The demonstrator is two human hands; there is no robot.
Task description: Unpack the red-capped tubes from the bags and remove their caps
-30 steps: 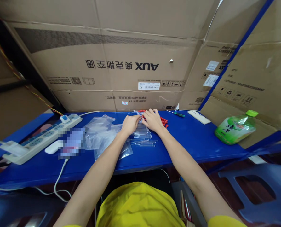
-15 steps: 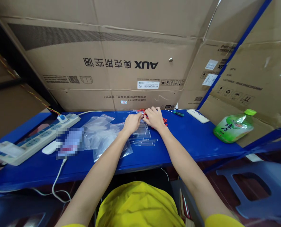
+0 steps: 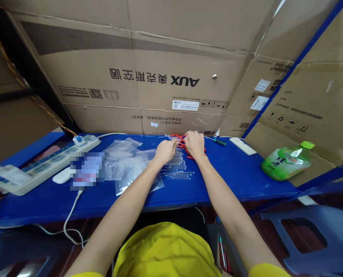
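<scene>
My left hand [image 3: 165, 151] rests over the tabletop, thumb and fingers pinched together; whatever lies between the fingertips is too small to make out. Close beside it, my right hand [image 3: 195, 144] curls down among small red stick-like pieces [image 3: 183, 145], its fingertips partly hidden. Below the hands, several thin clear plastic tubes [image 3: 177, 175] lie side by side, pointing left to right. Clear zip bags [image 3: 124, 164] spread flat to the left, partly under my left forearm.
A white power strip [image 3: 49, 163] and a blurred-out packet [image 3: 87, 169] are at left. A green-handled screwdriver [image 3: 220, 142], a white phone-like slab [image 3: 242, 146] and a green drink bottle [image 3: 287, 161] lie right. Cardboard [image 3: 148, 88] walls the blue table's [image 3: 232, 173] back.
My right hand has drawn its fingers in and turned more upright, so more red pieces show. My left hand stays pinched close by. The camera view has shifted slightly.
</scene>
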